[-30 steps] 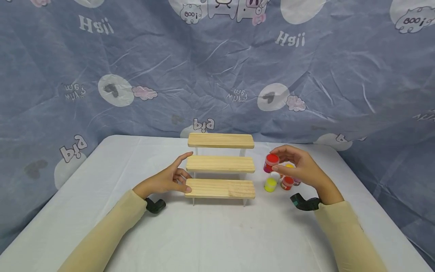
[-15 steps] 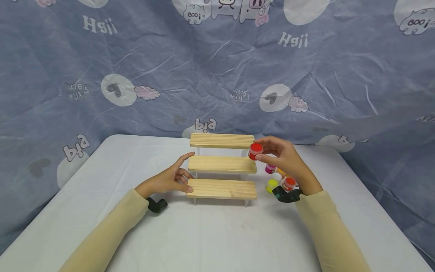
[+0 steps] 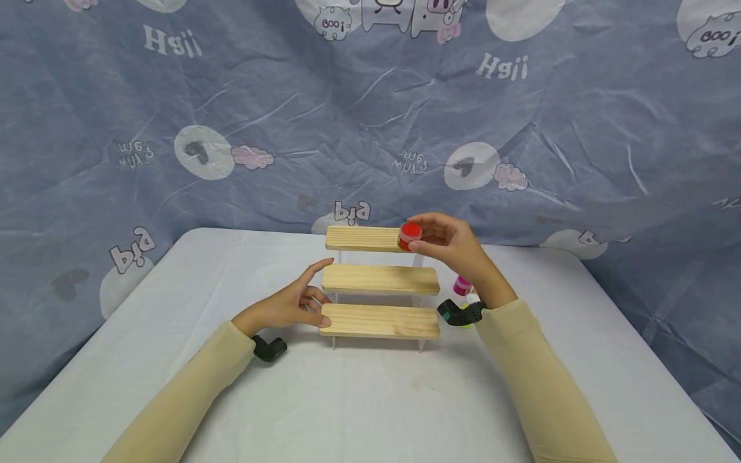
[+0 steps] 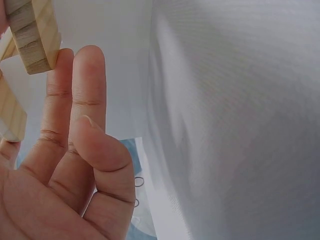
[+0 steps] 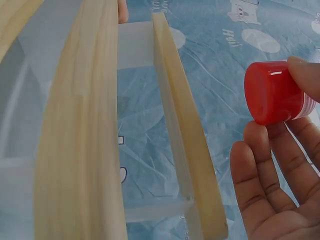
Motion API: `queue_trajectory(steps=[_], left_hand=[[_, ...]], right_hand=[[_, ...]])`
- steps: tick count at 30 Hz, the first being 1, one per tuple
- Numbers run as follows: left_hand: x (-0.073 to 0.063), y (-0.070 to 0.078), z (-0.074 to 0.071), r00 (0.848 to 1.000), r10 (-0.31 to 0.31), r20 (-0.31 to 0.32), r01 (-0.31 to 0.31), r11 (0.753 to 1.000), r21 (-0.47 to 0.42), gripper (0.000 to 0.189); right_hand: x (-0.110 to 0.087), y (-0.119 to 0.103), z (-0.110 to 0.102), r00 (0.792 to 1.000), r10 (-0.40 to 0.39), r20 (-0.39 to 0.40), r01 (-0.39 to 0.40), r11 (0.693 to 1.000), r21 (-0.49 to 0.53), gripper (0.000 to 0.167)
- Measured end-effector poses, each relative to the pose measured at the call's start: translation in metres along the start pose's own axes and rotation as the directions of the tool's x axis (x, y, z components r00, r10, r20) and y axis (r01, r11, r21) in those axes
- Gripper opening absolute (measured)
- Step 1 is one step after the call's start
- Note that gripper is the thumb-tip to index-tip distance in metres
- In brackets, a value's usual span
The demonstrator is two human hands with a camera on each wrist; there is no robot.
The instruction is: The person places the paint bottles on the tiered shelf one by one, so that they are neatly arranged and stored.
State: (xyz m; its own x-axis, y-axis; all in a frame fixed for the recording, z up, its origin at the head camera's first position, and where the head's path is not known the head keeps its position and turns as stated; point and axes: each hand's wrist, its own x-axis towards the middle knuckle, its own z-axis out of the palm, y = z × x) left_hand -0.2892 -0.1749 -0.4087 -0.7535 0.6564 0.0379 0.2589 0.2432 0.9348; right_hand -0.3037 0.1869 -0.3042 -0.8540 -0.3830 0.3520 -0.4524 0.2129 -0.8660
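A three-tier wooden display stand (image 3: 379,279) with pale legs stands mid-table. At its left end, my left hand (image 3: 286,305) holds it, thumb on the bottom shelf (image 3: 379,321) and index finger reaching the middle shelf's end. Other fingers (image 4: 89,80) of that hand lie beside a shelf end in the left wrist view. My right hand (image 3: 454,247) pinches a small red paint jar (image 3: 410,233) between thumb and fingers. In the head view the jar overlaps the right part of the top shelf (image 3: 361,238). The right wrist view shows the jar (image 5: 275,92) beyond the shelf edge.
Right of the stand is a group of small jars, partly hidden behind my right wrist; a magenta jar (image 3: 462,285) shows most. A white cloth covers the table (image 3: 370,399). A blue patterned curtain (image 3: 324,161) hangs behind.
My right hand has carried the red paint jar up and left, from above the other jars to the top shelf's right part. My left hand has stayed at the stand's left end.
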Motion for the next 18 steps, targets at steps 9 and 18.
queue_trajectory(steps=[9,18], left_hand=[[0.000,0.000,0.000,1.000,-0.006,0.005,0.006,1.000,-0.011,0.120],[0.001,0.000,0.000,1.000,-0.014,-0.001,0.014,1.000,-0.016,0.120]], right_hand=[[0.024,0.002,0.011,0.999,0.028,0.042,-0.027,0.999,-0.021,0.045],[0.048,-0.002,0.026,0.990,0.052,0.135,-0.041,0.996,-0.080,0.043]])
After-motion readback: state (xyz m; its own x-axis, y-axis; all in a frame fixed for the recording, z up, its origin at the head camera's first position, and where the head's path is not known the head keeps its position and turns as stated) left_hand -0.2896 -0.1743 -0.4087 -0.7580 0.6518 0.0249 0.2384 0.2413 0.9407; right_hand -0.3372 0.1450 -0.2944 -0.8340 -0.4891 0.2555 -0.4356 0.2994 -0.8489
